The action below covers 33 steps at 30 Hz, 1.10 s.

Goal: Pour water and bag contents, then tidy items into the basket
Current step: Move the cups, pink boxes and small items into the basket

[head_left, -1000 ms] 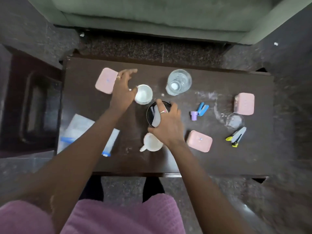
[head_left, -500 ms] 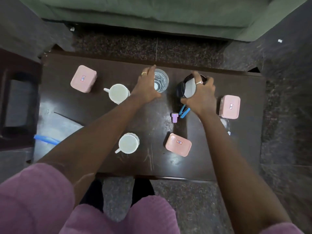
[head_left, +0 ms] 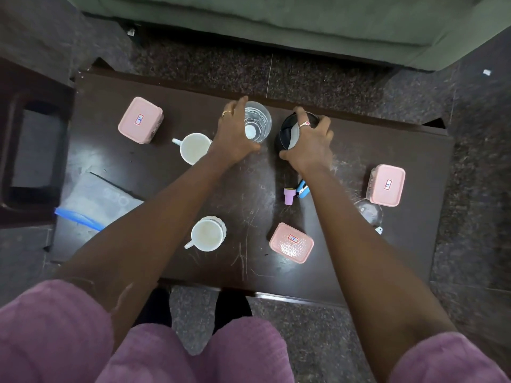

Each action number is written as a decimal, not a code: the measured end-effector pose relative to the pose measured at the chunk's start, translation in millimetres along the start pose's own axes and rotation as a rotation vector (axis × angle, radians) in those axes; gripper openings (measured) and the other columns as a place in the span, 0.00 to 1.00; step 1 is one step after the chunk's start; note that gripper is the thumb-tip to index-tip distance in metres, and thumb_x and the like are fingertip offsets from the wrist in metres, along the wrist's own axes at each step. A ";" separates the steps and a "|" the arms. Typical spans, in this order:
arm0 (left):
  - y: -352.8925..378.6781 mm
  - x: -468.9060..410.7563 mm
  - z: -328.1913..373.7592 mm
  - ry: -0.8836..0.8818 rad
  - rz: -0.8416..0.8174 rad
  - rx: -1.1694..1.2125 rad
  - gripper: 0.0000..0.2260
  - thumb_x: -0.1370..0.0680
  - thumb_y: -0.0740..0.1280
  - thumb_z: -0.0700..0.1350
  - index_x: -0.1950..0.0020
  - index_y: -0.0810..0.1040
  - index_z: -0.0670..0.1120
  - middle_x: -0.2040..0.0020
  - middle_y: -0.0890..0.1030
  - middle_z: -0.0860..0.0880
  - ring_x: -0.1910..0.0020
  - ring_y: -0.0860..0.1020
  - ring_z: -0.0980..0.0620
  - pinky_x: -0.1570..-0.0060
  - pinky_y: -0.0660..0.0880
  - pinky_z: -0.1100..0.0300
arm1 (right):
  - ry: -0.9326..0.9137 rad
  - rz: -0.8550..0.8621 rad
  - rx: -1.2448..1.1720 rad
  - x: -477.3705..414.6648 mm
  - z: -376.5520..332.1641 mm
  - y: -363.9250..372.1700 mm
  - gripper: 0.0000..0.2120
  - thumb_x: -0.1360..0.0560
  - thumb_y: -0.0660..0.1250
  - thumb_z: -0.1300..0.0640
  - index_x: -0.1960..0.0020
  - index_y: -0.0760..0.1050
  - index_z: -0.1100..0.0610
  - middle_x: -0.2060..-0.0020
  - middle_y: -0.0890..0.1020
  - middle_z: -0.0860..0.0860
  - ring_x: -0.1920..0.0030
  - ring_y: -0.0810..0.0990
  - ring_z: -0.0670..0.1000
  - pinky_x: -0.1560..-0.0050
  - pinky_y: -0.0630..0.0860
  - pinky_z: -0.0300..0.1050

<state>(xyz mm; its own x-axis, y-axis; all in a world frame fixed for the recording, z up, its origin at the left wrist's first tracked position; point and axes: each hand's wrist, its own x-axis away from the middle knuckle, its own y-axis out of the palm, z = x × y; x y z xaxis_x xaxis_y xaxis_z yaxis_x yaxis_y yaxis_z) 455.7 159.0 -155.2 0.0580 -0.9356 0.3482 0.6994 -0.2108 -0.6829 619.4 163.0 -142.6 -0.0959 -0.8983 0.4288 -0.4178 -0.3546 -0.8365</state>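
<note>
Two hands: both work at the far edge of the dark brown wooden worktop [head_left: 345, 258]
Left hand [head_left: 235, 139]: curled around the near-left side of the clear drinking glass [head_left: 258, 124], thumb and fingers touching its wall
Clear drinking glass: upright, holding water, just left of the black round container
Right hand [head_left: 311, 142]: clamped from above on the black round container [head_left: 289, 131], fingers over its rim
Black round container: upright on the worktop, a pale surface showing inside
White ceramic mugs: one [head_left: 195, 147] just left of the left wrist, one [head_left: 207, 233] near the front edge, between the forearms
Pink lidded plastic boxes: one [head_left: 140, 120] far left, one [head_left: 385, 185] far right, one [head_left: 291, 242] near front
Clear zip bag with blue seal [head_left: 96, 203]: flat at the left edge
Small purple cap [head_left: 289, 195]: beside a blue clip [head_left: 302, 189], by the right forearm
Basket: cannot tell where it is
</note>
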 end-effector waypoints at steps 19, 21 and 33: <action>7.8 2.8 -0.6 -0.028 0.031 -0.012 0.47 0.36 0.77 0.48 0.25 0.54 0.46 0.27 0.60 0.40 0.29 0.62 0.40 0.31 0.65 0.45 | 0.014 0.031 0.064 -0.9 -11.1 10.1 0.47 0.38 0.78 0.52 0.29 0.52 0.40 0.32 0.59 0.58 0.35 0.62 0.60 0.58 0.76 0.54; 7.5 2.6 -1.7 -0.018 0.033 -0.015 0.47 0.36 0.77 0.48 0.25 0.53 0.45 0.27 0.60 0.40 0.29 0.62 0.40 0.31 0.65 0.45 | 0.008 0.029 0.049 -0.3 -10.7 10.4 0.47 0.38 0.78 0.54 0.29 0.53 0.40 0.32 0.58 0.57 0.35 0.62 0.60 0.57 0.76 0.54; -33.3 26.9 -45.9 -0.027 -0.060 -0.278 0.51 0.37 0.76 0.59 0.24 0.52 0.47 0.25 0.58 0.40 0.25 0.55 0.41 0.26 0.52 0.47 | -0.466 0.420 0.149 63.1 -24.6 31.6 0.36 0.37 0.73 0.51 0.31 0.68 0.55 0.33 0.69 0.65 0.35 0.67 0.68 0.36 0.64 0.65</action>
<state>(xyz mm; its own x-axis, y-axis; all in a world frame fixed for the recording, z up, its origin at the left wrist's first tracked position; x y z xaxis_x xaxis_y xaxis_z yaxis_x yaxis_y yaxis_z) 401.3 127.8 -152.6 0.0440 -0.9121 0.4076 0.4802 -0.3385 -0.8092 577.9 101.4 -133.6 0.1926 -0.9750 -0.1103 -0.2968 0.0493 -0.9537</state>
